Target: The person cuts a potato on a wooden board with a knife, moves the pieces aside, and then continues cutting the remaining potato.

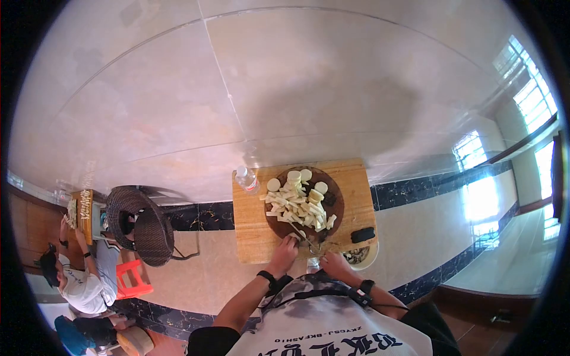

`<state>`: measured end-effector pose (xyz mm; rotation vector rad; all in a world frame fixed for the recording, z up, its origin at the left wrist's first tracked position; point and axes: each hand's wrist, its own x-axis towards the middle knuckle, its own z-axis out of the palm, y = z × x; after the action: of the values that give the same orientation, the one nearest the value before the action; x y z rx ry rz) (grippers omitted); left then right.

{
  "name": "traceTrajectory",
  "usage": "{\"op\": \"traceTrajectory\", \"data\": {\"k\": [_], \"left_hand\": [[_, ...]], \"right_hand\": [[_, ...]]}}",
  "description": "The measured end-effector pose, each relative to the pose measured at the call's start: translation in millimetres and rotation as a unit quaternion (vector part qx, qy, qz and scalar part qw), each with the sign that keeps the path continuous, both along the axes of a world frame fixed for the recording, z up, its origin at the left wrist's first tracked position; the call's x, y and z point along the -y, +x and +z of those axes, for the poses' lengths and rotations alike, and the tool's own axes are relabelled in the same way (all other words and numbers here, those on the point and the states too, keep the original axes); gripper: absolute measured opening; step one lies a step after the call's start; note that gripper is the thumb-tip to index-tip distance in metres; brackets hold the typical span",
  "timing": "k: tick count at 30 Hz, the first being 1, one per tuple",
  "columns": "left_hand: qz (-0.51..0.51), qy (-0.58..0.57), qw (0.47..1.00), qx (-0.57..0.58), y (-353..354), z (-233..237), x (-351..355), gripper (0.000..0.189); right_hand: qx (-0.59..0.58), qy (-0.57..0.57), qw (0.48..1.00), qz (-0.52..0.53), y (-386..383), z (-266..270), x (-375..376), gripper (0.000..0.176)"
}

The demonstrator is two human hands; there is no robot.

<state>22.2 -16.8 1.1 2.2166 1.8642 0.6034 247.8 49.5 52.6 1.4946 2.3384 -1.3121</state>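
Note:
A round brown chopping board [337, 209] sits on a wooden table and bears a heap of pale cut sticks [294, 204] with several thick round pieces [321, 187]. A thin, blade-like metal strip [298, 230] slants across the board's near edge. My left hand [285, 250] has its fingers curled by that edge, close to the strip's lower part. Just right of it, my right hand [336, 264] is closed at the table's front edge. What either hand grips is too small to make out. Between my hands, a clear plastic object [313, 265] shows below the table edge.
On the wooden table [248, 228] stand a clear bottle [247, 180] at the back left and a black object [363, 235] at the right. A pale bucket [370, 256] holds scraps below. Left are a wicker chair [155, 237], a red stool [132, 279] and another person [89, 291] at a table.

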Motion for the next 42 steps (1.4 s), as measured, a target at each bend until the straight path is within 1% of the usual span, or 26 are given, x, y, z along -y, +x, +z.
{"op": "traceTrajectory", "data": {"k": [3,6,9,12,14,18,23,27,30,33,36,39,42], "left_hand": [[-0.006,-0.025,1.0,-0.017,-2,-1,-8,0.025],[-0.012,-0.014,0.999,-0.047,-2,3,-8,0.025],[0.0,0.008,0.999,-0.044,-1,8,-7,0.023],[0.002,0.016,0.999,-0.037,0,9,-7,0.023],[0.005,0.006,1.0,-0.025,1,8,-6,0.024],[0.01,0.0,1.0,-0.003,3,6,-5,0.026],[0.007,-0.005,1.0,-0.003,2,6,-5,0.026],[0.01,-0.012,1.0,-0.001,3,4,-4,0.026],[0.005,-0.007,1.0,-0.016,2,6,-2,0.026],[0.001,0.014,1.0,-0.013,2,4,-4,0.025],[0.004,-0.001,1.0,-0.012,2,5,-2,0.025],[-0.001,0.002,1.0,-0.005,2,6,-1,0.024],[0.001,0.015,1.0,0.009,0,2,-1,0.025]], "right_hand": [[-0.055,0.017,0.998,0.012,-2,2,-3,0.033],[-0.04,0.008,0.999,-0.011,-12,19,0,0.033],[-0.05,0.026,0.996,0.075,-12,19,-3,0.031],[-0.058,-0.017,0.998,0.02,-11,7,1,0.031],[-0.064,-0.01,0.998,0.021,-7,-4,4,0.031],[-0.036,-0.021,0.998,0.04,-3,-1,2,0.033],[-0.023,-0.01,0.999,0.047,1,-5,0,0.032],[-0.008,-0.03,0.999,0.044,-3,19,-3,0.032],[-0.047,-0.021,0.998,0.037,-3,16,-4,0.033],[-0.023,-0.042,0.996,0.078,-4,12,-10,0.032],[-0.057,0.045,0.985,0.153,-11,5,-13,0.032],[-0.002,0.12,0.967,0.223,-17,2,-10,0.02],[-0.029,0.032,0.992,0.116,-21,10,-13,0.031]]}}
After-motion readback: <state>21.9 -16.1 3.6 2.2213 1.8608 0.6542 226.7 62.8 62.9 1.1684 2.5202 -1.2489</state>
